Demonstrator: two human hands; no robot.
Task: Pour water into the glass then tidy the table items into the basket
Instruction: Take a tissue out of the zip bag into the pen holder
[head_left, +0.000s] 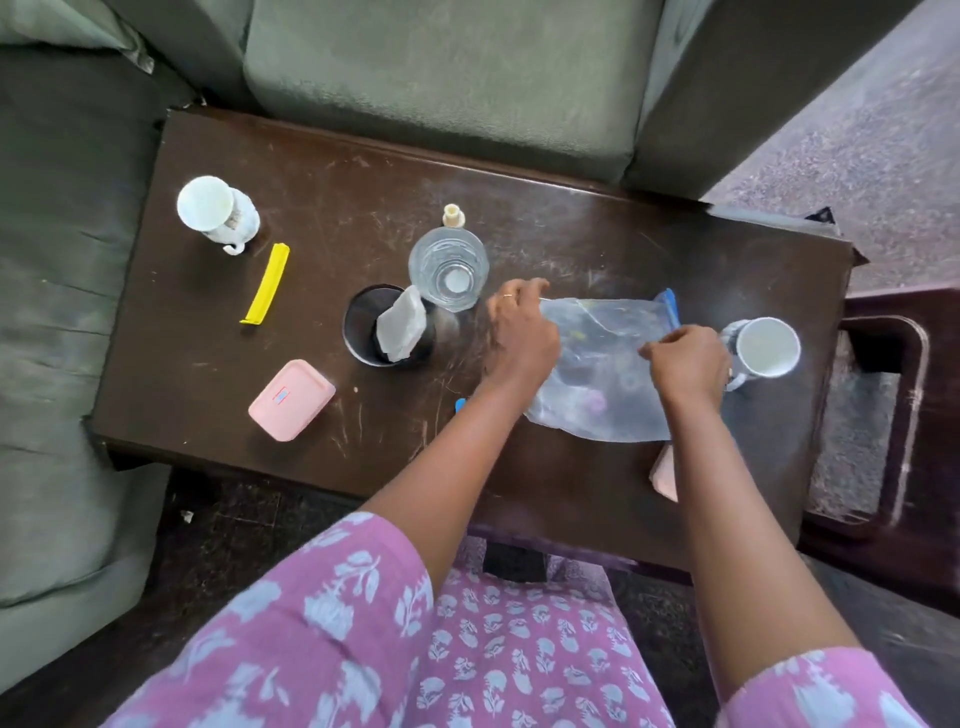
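A clear zip bag (605, 369) with a blue seal strip lies flat on the dark wooden table (363, 171), with small items showing through it. My left hand (522, 332) pinches its top left corner and my right hand (685, 364) pinches the top edge near the blue strip. A clear glass (448, 269) stands just left of my left hand, beside a black mesh basket (387, 326) that holds a crumpled white piece. A small cream cap (453, 214) stands behind the glass.
A white mug (766, 347) stands right of the bag. At the far left are a white patterned cup (221, 212), a yellow clip bar (266, 285) and a pink box (291, 400). A pink object (666, 474) lies under my right forearm. Green sofa cushions surround the table.
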